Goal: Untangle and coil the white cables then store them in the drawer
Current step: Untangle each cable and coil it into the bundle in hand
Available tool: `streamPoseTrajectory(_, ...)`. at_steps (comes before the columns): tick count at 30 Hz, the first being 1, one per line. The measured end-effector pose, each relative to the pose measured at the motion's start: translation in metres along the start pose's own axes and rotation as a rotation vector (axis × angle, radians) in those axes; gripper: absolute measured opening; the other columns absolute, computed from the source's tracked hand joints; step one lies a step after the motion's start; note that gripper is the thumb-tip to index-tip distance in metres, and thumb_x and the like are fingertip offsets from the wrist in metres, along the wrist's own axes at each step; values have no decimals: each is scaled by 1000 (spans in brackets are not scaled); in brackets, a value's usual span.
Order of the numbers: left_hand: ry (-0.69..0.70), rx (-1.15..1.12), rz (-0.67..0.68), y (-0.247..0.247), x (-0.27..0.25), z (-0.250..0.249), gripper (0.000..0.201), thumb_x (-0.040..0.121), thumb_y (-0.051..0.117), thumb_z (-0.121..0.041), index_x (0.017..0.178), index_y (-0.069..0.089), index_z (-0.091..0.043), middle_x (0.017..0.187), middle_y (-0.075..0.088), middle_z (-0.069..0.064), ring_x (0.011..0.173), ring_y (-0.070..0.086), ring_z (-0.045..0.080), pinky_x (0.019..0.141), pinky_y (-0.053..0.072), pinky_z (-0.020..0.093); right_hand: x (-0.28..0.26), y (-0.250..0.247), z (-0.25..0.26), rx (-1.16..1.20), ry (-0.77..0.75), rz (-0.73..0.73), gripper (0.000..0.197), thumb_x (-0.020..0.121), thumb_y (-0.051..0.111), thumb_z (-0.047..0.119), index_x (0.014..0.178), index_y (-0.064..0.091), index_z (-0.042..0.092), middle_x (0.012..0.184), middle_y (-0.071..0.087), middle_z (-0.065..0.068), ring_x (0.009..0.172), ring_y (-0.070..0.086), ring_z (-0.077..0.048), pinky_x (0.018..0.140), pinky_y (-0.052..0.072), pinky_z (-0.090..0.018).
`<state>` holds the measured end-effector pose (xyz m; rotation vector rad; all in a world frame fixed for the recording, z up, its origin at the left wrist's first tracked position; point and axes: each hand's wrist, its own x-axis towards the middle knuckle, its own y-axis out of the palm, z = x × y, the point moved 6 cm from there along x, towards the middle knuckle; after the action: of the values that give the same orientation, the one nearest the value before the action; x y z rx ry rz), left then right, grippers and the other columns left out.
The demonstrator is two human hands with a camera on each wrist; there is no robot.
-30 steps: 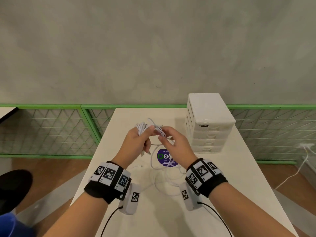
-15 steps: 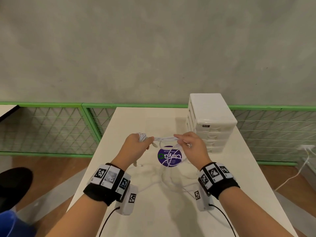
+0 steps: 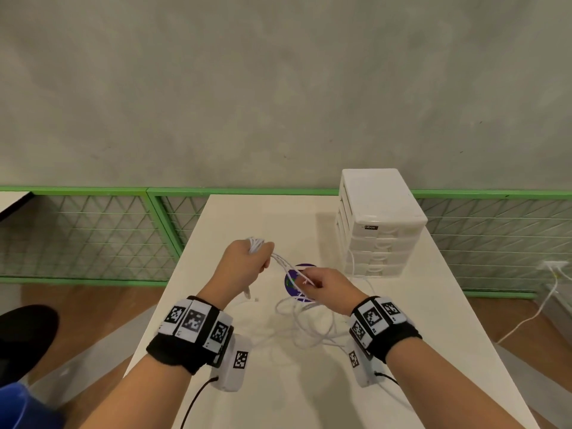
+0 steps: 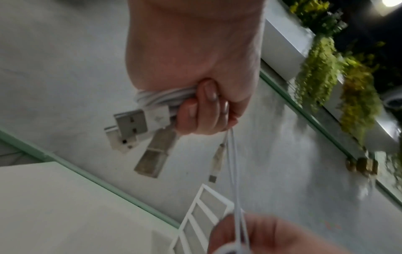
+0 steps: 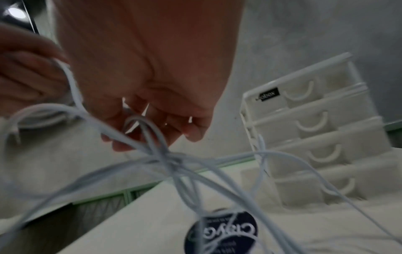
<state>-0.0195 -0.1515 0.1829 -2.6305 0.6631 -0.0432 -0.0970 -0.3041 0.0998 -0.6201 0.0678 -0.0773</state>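
Head view: drawer unit (image 3: 379, 224) nr cables (image 3: 305, 326), sticker (image 3: 292, 281)

Table (image 3: 433, 305): white, long.
Drawer box (image 3: 379, 224): white, set at the far right.
Round sticker (image 3: 291, 281): dark blue, stuck flat mid-table.
Loose cables (image 3: 309, 329): white, tangled beside the sticker.

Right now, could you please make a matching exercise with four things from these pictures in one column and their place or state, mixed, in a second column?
Things:
1. left hand
2. right hand
3. white plastic drawer unit
4. round dark purple sticker

Places or states:
A. flat on the white table, under cable loops
B. grips a bundle of coiled white cables with USB plugs hanging out
C. stands at the table's far right, all drawers closed
D. pinches white strands running from the other hand

Pairs: 1-B, 2-D, 3-C, 4-A
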Motion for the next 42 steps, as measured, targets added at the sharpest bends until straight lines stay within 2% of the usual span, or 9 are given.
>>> streamPoseTrajectory(3, 19, 32, -16, -8, 0, -6, 38, 88, 54, -17, 51, 48, -8, 48, 41, 3, 34, 32, 9, 43, 30, 21, -5, 0, -35, -50, 165, -15, 35, 88, 54, 20, 59, 55, 41, 60, 52, 12, 60, 48, -6, 67, 42, -30)
streamPoseTrajectory(9, 8, 39, -48, -17, -2, -5, 36, 87, 54, -16, 53, 48, -7, 51, 42, 5, 38, 33, 12, 44, 30, 22, -16, -35, -77, -168, 406, -219, 10, 91, 53, 36, 84, 59, 31, 81, 64, 2, 74, 60, -17, 69, 46, -28)
streamPoseTrajectory(17, 1, -15, -199, -39, 6, -12, 35, 85, 56, -20, 54, 46, -8, 49, 41, 4, 43, 35, 17, 49, 30, 25, -36, -54, -86, -166, 517, -296, 40, 78, 50, 69, 74, 61, 31, 70, 64, 5, 74, 62, -16, 74, 48, -33)
streamPoseTrajectory(20, -32, -148, -301, -48, 10, -8, 33, 86, 57, -25, 59, 45, -10, 53, 42, 4, 45, 34, 18, 47, 29, 24, -38, -42, -62, 108, 403, -161, 31, 84, 57, 54, 71, 60, 25, 66, 55, 7, 66, 53, -12, 63, 38, -25)
streamPoseTrajectory(23, -43, -238, -340, -51, 13, -7, 33, 90, 58, -32, 69, 44, -11, 58, 45, 3, 46, 34, 16, 42, 29, 21, -34, -39, -38, 368, 295, -102, 25, 87, 59, 41, 107, 63, 27, 93, 64, 3, 84, 57, -9, 74, 41, -21)
streamPoseTrajectory(25, -81, -222, -322, -49, 14, -1, 36, 90, 58, -41, 73, 44, -13, 62, 47, 2, 47, 34, 15, 36, 31, 18, -27, -42, -26, 463, 231, -141, 29, 88, 61, 31, 116, 60, 25, 91, 65, 5, 84, 60, -6, 78, 43, -19)
streamPoseTrajectory(31, -36, 20, -78, -6, 2, -3, 56, 88, 59, -45, 81, 63, 10, 39, 53, -5, 31, 34, 9, 33, 32, 20, -8, -42, 9, 629, 173, -370, 29, 83, 69, 16, 111, 63, 8, 82, 67, -9, 66, 66, -17, 60, 53, -20)
streamPoseTrajectory(34, -29, 94, -44, 13, -3, -4, 53, 69, 76, -51, 69, 55, -2, 43, 41, -5, 37, 35, 13, 35, 28, 20, -3, -38, 27, 586, 144, -378, 32, 78, 74, 17, 108, 62, 15, 84, 64, -9, 71, 65, -19, 65, 53, -25)
streamPoseTrajectory(42, 38, 74, -85, 10, 3, -8, 31, 76, 76, -16, 60, 51, -8, 52, 54, 2, 37, 42, 3, 36, 31, 14, -4, -29, 43, 660, 50, -85, 64, 84, 57, -9, 136, 38, 23, 112, 62, -4, 105, 63, -16, 93, 50, -30)
